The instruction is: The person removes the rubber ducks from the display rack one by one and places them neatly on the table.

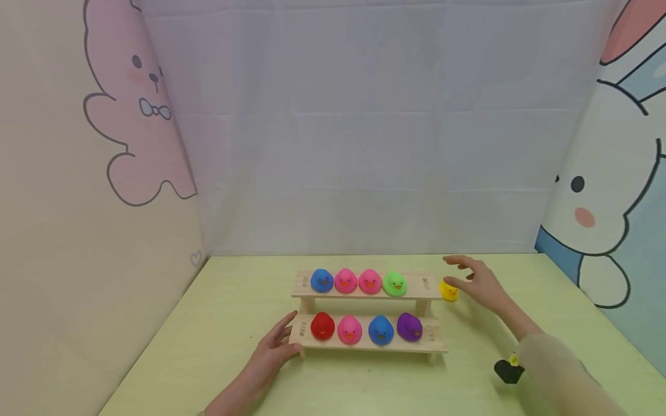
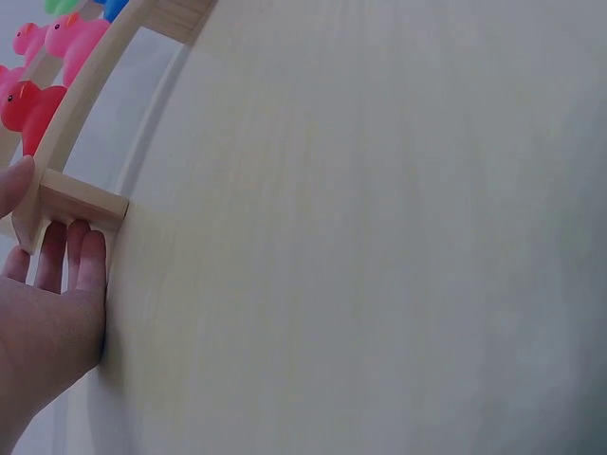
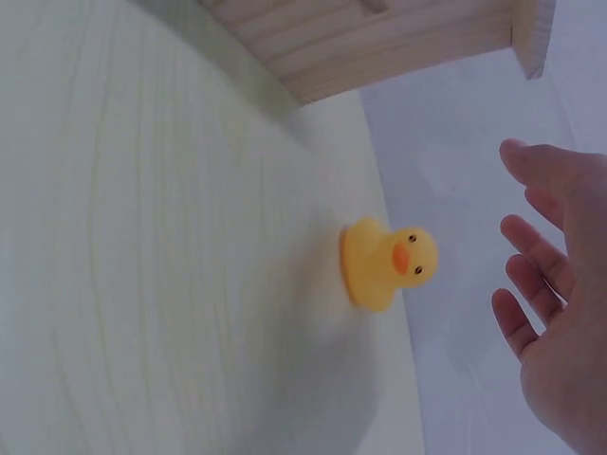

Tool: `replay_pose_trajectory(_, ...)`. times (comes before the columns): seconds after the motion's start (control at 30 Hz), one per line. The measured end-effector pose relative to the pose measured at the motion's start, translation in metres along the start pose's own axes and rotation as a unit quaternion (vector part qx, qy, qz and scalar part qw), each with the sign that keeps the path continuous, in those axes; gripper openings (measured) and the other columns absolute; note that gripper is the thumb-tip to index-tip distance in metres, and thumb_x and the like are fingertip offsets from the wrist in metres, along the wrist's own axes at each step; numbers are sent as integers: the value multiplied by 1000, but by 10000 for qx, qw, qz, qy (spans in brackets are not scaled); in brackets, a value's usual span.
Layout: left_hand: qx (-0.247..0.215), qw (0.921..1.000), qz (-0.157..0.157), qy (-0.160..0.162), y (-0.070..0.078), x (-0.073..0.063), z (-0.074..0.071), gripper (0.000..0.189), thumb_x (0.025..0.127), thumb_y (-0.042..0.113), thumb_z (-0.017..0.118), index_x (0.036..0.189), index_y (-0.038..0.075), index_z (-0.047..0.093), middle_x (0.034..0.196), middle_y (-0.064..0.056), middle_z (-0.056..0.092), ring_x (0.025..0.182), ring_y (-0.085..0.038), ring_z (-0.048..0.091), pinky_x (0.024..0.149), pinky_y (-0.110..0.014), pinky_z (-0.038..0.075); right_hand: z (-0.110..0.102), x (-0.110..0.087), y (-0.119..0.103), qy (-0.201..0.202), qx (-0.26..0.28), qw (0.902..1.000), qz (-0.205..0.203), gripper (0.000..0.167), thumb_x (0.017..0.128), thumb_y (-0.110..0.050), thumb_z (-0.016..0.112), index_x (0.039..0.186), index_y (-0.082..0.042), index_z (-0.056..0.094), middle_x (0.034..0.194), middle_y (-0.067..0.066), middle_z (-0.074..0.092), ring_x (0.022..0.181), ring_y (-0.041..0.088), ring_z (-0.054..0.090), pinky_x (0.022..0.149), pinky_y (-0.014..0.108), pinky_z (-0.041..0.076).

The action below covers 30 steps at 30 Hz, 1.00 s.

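Observation:
A two-tier wooden stand carries a row of rubber ducks on each step. My left hand holds its left end, the thumb at the front corner and the fingers behind. In the left wrist view the fingers reach past the stand's leg, near a red duck. Beyond the stand's right end, a yellow rubber duck sits upright on the table. Above and beside that duck, my right hand hovers with thumb and fingers spread apart, holding nothing.
On the upper step stand a blue duck, two pink ones and a green duck. The lower step holds red, pink, blue and purple ducks. A black object with some yellow lies by the right sleeve. White cloth hangs behind the table.

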State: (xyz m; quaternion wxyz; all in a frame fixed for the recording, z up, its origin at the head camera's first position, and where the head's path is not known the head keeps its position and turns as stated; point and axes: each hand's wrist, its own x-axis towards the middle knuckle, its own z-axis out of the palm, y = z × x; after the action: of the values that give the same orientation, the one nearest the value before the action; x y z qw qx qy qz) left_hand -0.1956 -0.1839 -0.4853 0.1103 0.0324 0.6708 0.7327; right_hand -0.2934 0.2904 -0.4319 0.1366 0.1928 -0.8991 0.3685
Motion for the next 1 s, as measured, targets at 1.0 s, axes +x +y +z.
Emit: replay_pose_trajectory(1.0, 2, 10000, -67, -47, -3, 4, -3, 78, 88, 14, 72, 154, 14, 31, 138, -19, 45, 119, -27, 51, 96, -33, 43, 38, 0, -108, 1068, 346, 9811, -1577, 35, 88, -1, 70, 121, -10, 66, 117, -1, 64, 100, 19, 55, 77, 37, 50)
